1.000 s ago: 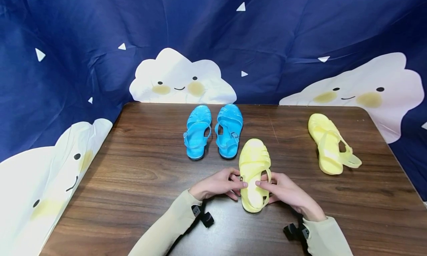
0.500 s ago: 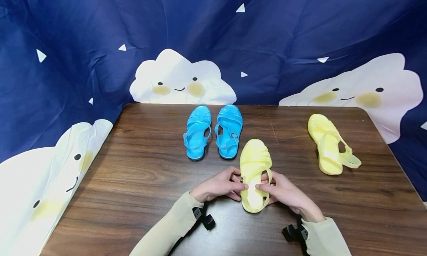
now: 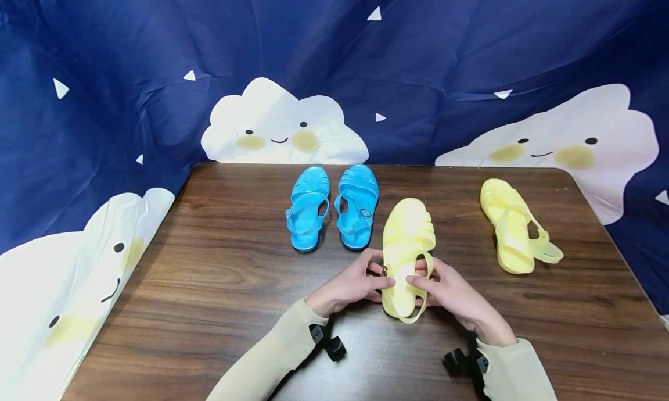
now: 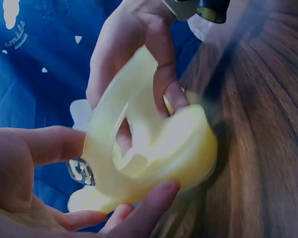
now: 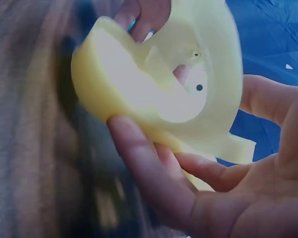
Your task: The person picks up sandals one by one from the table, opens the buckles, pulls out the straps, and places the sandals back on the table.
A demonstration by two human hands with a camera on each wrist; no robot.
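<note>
A yellow sandal is held between both hands at the table's middle, toe pointing to the far edge. My left hand pinches its left side near the metal buckle, thumb on the insole edge. On the other side my right hand grips it, thumb also on the insole edge. In the left wrist view the heel strap stands up in a loop. From the right wrist view, the heel appears raised off the wood. Fingers under the sole are partly hidden.
Two blue sandals stand side by side at the back, left of the held one. Another yellow sandal lies at the right with its strap spread out. Behind the wooden table hangs a blue cloth with clouds.
The held yellow sandal has risen and shifted slightly away and to the right, both hands moving with it. Its heel strap now hangs out beyond the heel.
</note>
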